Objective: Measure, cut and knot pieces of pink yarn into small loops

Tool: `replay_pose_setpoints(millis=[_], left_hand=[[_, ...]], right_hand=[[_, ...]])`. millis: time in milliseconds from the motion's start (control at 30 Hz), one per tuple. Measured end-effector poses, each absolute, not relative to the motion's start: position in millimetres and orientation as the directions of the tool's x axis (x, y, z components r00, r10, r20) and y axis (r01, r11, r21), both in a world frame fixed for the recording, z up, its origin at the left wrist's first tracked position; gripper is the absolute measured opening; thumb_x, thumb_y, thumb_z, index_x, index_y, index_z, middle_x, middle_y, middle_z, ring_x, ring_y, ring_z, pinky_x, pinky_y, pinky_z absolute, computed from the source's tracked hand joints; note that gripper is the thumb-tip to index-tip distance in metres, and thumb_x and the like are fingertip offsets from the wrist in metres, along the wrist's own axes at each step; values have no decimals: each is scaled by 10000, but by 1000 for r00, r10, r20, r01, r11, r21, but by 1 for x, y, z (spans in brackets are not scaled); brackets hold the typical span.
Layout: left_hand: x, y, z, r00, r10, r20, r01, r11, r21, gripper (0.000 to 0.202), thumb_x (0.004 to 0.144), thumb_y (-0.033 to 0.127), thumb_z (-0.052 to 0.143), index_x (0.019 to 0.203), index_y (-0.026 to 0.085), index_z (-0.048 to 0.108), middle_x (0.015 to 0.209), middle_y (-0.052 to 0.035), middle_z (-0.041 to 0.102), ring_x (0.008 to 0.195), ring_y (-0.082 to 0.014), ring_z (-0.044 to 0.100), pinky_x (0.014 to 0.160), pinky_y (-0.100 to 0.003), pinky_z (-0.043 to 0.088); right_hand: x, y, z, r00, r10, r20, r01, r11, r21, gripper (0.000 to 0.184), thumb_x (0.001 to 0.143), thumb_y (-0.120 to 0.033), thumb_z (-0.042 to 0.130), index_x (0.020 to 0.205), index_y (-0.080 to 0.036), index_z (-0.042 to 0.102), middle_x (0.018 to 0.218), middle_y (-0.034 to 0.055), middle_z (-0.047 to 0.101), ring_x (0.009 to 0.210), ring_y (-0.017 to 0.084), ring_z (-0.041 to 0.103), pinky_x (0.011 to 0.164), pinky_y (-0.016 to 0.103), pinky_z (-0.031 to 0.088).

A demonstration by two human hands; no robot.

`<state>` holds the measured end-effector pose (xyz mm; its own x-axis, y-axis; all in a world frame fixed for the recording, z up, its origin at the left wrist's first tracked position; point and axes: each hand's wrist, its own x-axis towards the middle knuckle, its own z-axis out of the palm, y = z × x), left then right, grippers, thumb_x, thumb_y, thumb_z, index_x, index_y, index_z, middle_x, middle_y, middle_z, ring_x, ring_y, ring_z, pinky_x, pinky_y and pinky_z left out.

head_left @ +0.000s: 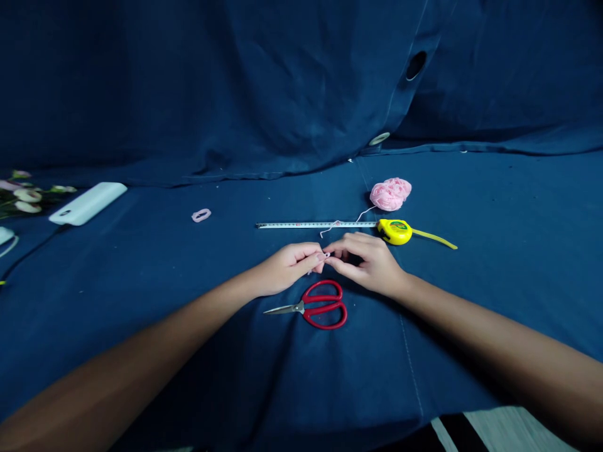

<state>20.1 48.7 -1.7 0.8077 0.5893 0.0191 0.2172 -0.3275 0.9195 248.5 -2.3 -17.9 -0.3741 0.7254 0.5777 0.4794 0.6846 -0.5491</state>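
Observation:
My left hand (294, 263) is closed, its thumb pressing a small piece of pink yarn (328, 254) against the fingers. The thumb and forefinger of my right hand (365, 260) meet at the same piece from the right, in a pinch. Most of that yarn is hidden by my fingers. Just below the hands lie red-handled scissors (325, 305), blades to the left. Above the hands stretches the blade of a yellow tape measure (394, 231), pulled out to the left. A pink yarn ball (391, 193) sits behind it, its loose end crossing the tape.
A small pink yarn loop (201, 215) lies left of the tape. Farther left are a white oblong device (88, 203) with a black cable (32, 248) and some flowers (26, 194). Dark blue cloth (494, 251) covers the surface and hangs behind it.

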Motion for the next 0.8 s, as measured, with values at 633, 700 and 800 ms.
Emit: replay_pose_setpoints(millis=[633, 700, 800], left_hand=[[21, 50, -1, 820, 572, 2, 236, -342, 910, 345, 1051, 368, 462, 817, 163, 612, 806, 2, 562, 783, -144, 523, 788, -279, 427], [21, 50, 0, 818, 576, -4, 239, -334, 912, 344, 1043, 383, 471, 821, 163, 616, 805, -2, 570, 784, -148, 526, 790, -284, 434], [20, 52, 2, 809, 587, 2, 230, -319, 919, 339, 1035, 395, 482, 827, 164, 615, 824, -9, 585, 814, -156, 532, 809, -289, 435]], right_hand=[[251, -3, -17, -413, 698, 585, 477, 713, -514, 95, 995, -268, 659, 992, -218, 740, 788, 16, 704, 683, 146, 613, 677, 312, 466], [250, -4, -17, -386, 730, 564, 456, 683, -571, 97, 990, -258, 645, 963, -208, 724, 782, 19, 679, 672, 144, 597, 655, 302, 474], [249, -5, -17, -324, 771, 548, 438, 636, -636, 90, 979, -229, 624, 919, -203, 687, 793, 23, 650, 689, 151, 588, 637, 297, 480]])
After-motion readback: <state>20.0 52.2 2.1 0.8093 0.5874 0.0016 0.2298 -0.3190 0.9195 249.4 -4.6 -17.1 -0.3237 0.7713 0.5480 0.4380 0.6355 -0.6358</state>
